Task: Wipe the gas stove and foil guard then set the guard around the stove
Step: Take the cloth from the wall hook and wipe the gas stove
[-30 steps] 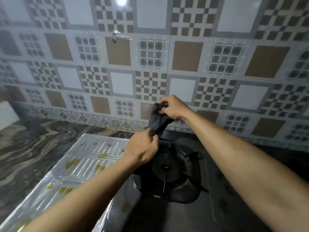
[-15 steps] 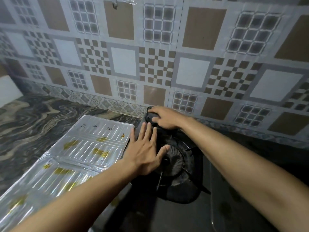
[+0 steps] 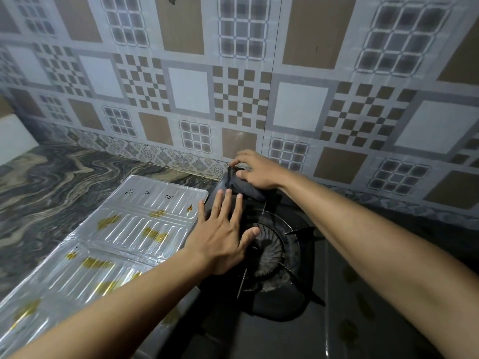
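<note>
Dark grey single-burner gas stove (image 3: 337, 288), with a black ring burner (image 3: 269, 252) and pan-support prongs at centre. Silver ribbed foil guard (image 3: 145, 224) with gold-yellow marks, its panels unfolded flat on the counter (image 3: 51, 193), just beside the stove at 9 o'clock. Dark crumpled cloth (image 3: 242, 187) on the stove top at the burner's 11 o'clock.

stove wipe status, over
Left grip open, flat beside burner. Right grip holds dark cloth at back corner of stove. Foil guard lies flat on counter, left of stove.
</note>
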Action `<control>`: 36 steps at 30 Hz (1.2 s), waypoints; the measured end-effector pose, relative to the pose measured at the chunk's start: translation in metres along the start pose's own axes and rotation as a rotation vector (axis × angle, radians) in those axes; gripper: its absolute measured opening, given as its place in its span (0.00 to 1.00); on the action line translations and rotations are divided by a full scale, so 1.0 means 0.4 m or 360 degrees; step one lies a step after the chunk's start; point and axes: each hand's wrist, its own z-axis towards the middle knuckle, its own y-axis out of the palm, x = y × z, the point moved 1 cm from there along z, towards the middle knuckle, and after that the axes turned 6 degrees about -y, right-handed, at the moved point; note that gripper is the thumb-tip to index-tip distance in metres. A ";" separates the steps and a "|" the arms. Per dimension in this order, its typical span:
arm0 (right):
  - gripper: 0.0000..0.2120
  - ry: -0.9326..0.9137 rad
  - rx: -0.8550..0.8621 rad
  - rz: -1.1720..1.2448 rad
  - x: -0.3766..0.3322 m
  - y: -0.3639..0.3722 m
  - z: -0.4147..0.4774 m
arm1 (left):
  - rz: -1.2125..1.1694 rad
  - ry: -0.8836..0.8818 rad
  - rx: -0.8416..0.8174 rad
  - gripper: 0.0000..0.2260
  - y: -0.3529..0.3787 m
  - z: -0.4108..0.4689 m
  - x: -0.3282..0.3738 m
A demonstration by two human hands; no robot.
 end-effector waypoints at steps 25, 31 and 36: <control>0.19 0.0388 0.0053 -0.0396 0.205 -0.040 -0.345 | -0.0219 0.0265 -0.0060 0.31 0.003 0.010 0.213; 0.19 0.0445 0.0198 -0.0210 0.180 -0.028 -0.368 | -0.0190 0.0382 0.0030 0.34 0.004 0.010 0.212; 0.22 0.0478 0.0146 -0.0231 0.201 -0.013 -0.419 | -0.0280 0.0486 -0.0062 0.33 0.016 -0.004 0.232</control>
